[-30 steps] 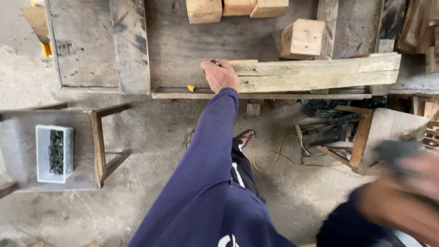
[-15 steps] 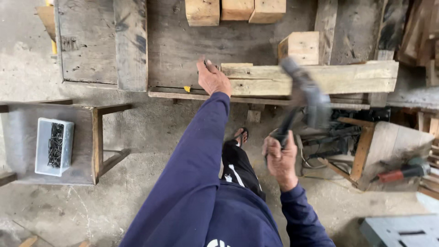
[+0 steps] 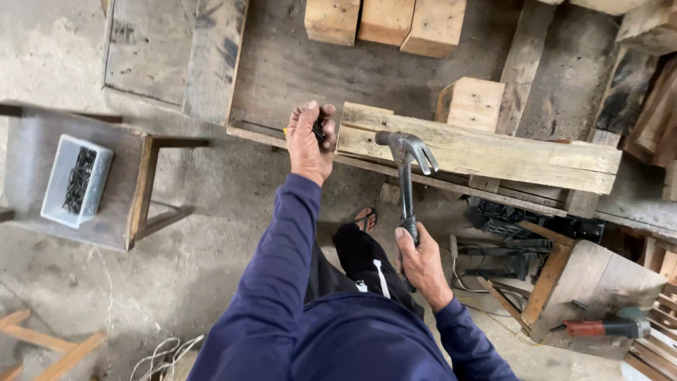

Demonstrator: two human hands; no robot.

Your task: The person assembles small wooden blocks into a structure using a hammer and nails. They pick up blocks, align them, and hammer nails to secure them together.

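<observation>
Sleeves of dark blue run up from the bottom of the view toward our two hands. Nearest, our right hand has its grip closed round the lower handle of a claw hammer, whose head stands raised just in front of the near face of a long pale wooden plank; the head looks close to the wood, though we cannot tell whether it touches. Below the hammer a sandalled foot shows on the dusty floor.

Further up, our left hand is curled shut at the left end of the plank, fingers pinched on some small dark pieces, most likely nails, though they are too small for us to be sure. The plank lies across a low, worn wooden table, with a pale wood block just behind it and three more blocks at the far edge.

As for progress, we judge the work to be at an early stage: hammer up, small pieces in hand, and no nail that we can see standing in the plank; whether any is already driven in we cannot tell.

Off to the left, a grey tray of dark nails rests on a low stool. To the right, a red power tool lies on a board.
</observation>
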